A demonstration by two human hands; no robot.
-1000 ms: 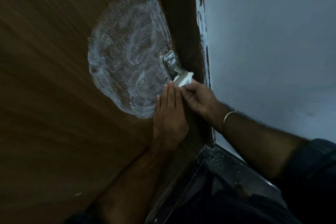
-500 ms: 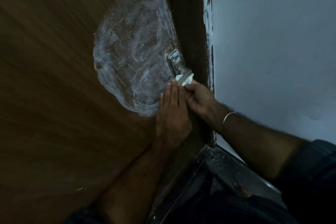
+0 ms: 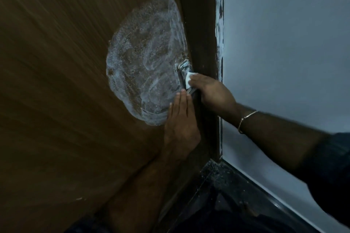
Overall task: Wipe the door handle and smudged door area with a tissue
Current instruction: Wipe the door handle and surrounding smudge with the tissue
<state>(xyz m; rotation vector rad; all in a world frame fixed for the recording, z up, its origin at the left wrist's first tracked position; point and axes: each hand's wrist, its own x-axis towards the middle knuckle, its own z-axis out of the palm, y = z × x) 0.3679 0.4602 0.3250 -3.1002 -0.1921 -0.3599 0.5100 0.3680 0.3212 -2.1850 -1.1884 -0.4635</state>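
fingers pressing tissue, seemingly on handle

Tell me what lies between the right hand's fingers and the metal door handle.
In the head view, a folded white tissue sits between the right hand and the door handle, pressed against the metal by the fingers.

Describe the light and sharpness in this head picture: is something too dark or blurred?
Head view: dim overall; the white smear and tissue stand out, the metal handle glints. Wood grain on the door streaks softly toward the left edge. The floor is nearly black.
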